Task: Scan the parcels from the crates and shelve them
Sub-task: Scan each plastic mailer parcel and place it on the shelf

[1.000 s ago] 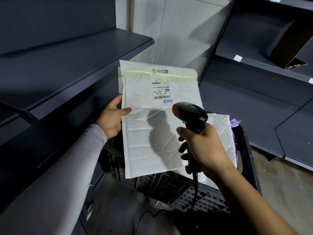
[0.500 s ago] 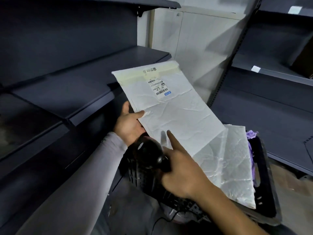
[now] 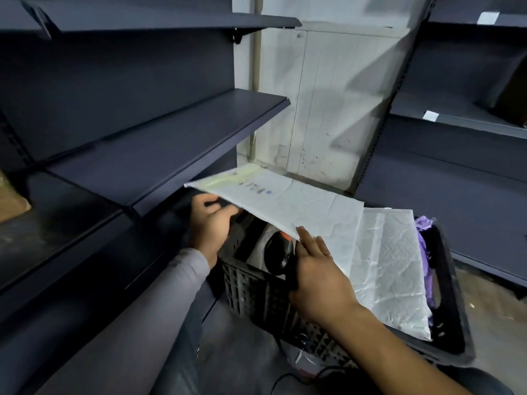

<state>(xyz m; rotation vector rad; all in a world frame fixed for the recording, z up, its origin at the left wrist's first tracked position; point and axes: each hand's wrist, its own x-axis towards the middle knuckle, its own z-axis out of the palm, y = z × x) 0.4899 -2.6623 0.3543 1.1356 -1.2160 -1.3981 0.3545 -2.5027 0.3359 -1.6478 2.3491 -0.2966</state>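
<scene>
Dark metal shelves [image 3: 171, 138] left and right, pale wall [image 3: 328, 95] far. White envelope [image 3: 299, 203] flat above black crate [image 3: 256, 292], label print [image 3: 253, 189] blurred, unreadable. Left hand [image 3: 211, 220] grips its left edge; right hand [image 3: 316, 269] clasps scanner [image 3: 278, 253], fingers touching the near edge.

Dim overall; brightest on the pale wall panel [image 3: 328, 95], crossed by soft diagonal shadows. Left of that panel, dark shelving [image 3: 159, 143] sunk in gloom. Wide-angle bowing of straight lines toward the edges. Slight motion blur on the white padded mailer [image 3: 285, 203] below.
</scene>
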